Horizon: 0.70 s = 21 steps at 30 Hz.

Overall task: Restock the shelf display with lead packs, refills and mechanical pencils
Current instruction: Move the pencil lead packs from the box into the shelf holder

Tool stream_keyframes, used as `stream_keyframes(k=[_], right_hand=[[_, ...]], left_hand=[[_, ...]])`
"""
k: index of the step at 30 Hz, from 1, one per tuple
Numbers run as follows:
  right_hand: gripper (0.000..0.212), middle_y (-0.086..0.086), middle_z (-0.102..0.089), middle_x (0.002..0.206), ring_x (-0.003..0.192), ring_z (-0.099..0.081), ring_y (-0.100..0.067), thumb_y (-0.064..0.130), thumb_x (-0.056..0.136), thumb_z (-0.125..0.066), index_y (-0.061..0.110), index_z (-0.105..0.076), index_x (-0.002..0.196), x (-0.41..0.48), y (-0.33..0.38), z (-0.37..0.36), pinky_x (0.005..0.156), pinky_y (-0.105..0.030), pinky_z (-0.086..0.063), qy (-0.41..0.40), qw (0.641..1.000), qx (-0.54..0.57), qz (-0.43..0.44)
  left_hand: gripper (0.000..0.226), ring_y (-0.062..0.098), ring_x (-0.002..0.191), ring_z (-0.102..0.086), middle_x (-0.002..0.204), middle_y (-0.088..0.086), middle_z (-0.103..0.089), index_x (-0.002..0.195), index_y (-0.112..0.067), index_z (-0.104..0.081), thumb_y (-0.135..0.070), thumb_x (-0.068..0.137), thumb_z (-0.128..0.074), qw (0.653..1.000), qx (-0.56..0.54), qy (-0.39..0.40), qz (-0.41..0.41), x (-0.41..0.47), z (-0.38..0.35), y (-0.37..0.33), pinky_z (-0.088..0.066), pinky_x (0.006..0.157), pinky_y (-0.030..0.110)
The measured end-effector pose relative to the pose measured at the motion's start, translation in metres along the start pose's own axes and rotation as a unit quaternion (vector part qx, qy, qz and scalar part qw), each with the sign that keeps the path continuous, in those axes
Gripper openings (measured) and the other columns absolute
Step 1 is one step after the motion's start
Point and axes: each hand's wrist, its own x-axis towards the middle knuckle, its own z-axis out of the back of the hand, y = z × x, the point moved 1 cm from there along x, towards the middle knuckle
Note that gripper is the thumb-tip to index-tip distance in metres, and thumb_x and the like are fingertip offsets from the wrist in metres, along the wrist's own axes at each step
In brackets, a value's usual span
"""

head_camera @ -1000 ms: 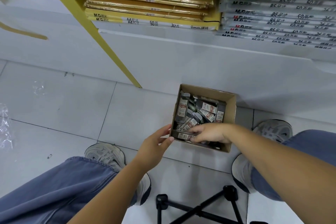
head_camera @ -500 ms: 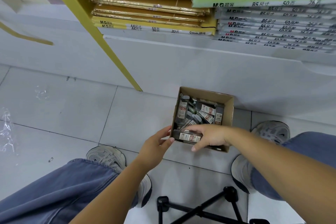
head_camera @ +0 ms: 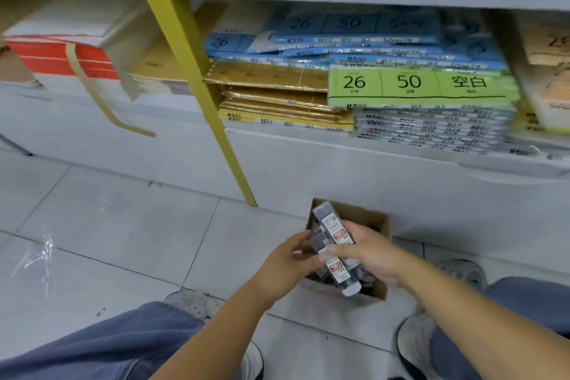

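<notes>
A small open cardboard box (head_camera: pixel 377 219) stands on the floor tiles in front of the shelf base, with more lead packs (head_camera: pixel 367 279) inside. Above it my right hand (head_camera: pixel 370 253) grips a few clear lead packs (head_camera: pixel 334 233) with red and white labels, held in a bundle that tilts up to the left. My left hand (head_camera: pixel 288 265) holds the same bundle from the left, fingers curled on its lower side. Both hands hide most of the box's inside.
The low shelf (head_camera: pixel 308 148) behind holds stacked loose-leaf paper packs: green (head_camera: pixel 422 83), blue (head_camera: pixel 354 40), gold (head_camera: pixel 271 95). A yellow slanted post (head_camera: pixel 197 80) meets the floor left of the box. My shoes (head_camera: pixel 413 342) and knees flank the box. Crumpled plastic film (head_camera: pixel 34 259) lies at left.
My right hand has lifted a bundle of lead packs out of the box, and my left hand has left the box rim and taken hold of it. The camera has tilted up toward the shelf.
</notes>
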Motion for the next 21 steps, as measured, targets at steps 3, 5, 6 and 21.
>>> stream_keyframes(k=[3,5,6,21], right_hand=[[0.030,-0.009,-0.073,0.104,0.091,-0.070,-0.024,0.006,0.088,-0.066,0.020,-0.063,0.115,-0.022,0.043,-0.012,0.064,-0.031,-0.056,-0.011,0.992,0.114,0.058],[0.030,-0.012,-0.072,0.108,0.093,-0.070,-0.027,0.009,0.089,-0.065,0.019,-0.061,0.117,-0.040,0.070,-0.018,0.064,-0.033,-0.058,-0.027,0.985,0.144,0.090],[0.029,-0.012,-0.072,0.109,0.094,-0.070,-0.028,0.011,0.090,-0.063,0.019,-0.060,0.119,-0.048,0.082,-0.021,0.069,-0.037,-0.059,-0.039,0.982,0.152,0.106],[0.017,0.002,-0.074,0.101,0.093,-0.071,-0.025,0.032,0.099,-0.051,0.034,-0.062,0.111,-0.150,0.260,-0.030,0.084,-0.044,-0.056,-0.123,0.951,-0.009,0.285]], left_hand=[[0.042,0.023,0.115,-0.067,0.127,-0.001,-0.069,0.132,-0.027,-0.059,-0.026,0.092,-0.070,0.991,-0.121,0.055,-0.023,-0.014,-0.005,-0.036,-0.053,0.100,0.044],[0.040,0.030,0.115,-0.067,0.128,0.006,-0.068,0.134,-0.022,-0.057,-0.027,0.095,-0.066,0.980,-0.183,0.078,-0.034,-0.025,-0.006,-0.060,-0.054,0.098,0.049],[0.038,0.032,0.113,-0.068,0.126,0.009,-0.069,0.132,-0.022,-0.059,-0.030,0.095,-0.064,0.974,-0.204,0.090,-0.036,-0.032,-0.007,-0.073,-0.055,0.094,0.050],[0.026,0.009,0.072,-0.070,0.089,-0.002,-0.075,0.116,-0.025,-0.064,-0.041,0.096,-0.062,0.974,-0.037,-0.030,-0.220,-0.142,0.036,-0.274,-0.060,0.066,0.036]])
